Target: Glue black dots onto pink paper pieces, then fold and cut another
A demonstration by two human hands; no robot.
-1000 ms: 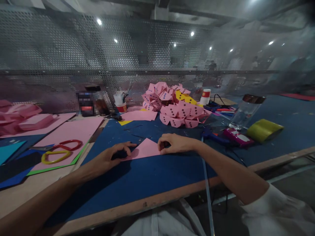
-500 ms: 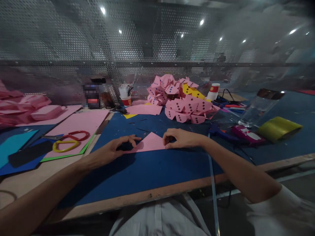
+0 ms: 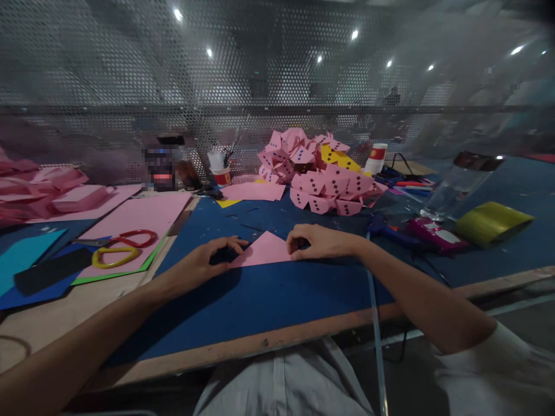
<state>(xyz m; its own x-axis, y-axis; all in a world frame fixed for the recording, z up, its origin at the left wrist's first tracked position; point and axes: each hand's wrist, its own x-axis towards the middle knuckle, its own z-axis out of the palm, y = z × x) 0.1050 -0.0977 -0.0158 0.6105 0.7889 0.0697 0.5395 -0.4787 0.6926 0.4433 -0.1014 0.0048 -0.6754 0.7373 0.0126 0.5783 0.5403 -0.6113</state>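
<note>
A pink sheet of paper [image 3: 267, 251], folded into a triangle, lies on the blue table surface in front of me with its peak pointing away. My left hand [image 3: 219, 252] is open at the paper's left corner; its fingertips rest on the slanted edge and the thumb lies apart from them near the bottom edge. At the opposite corner, my right hand [image 3: 312, 242] is closed, with curled fingers and thumb pinching the paper. The right corner itself is hidden under those fingers.
Behind the paper stands a pile of folded pink pieces with dots [image 3: 333, 185]. Scissors [image 3: 117, 248] lie on pink sheets at left. To the right are a blue glue gun [image 3: 392, 231], a yellow tape roll [image 3: 494, 224] and a clear jar [image 3: 459, 182].
My left hand has shifted slightly right along the paper, its thumb now closer to the fingers. The right hand keeps its place at the other corner.
</note>
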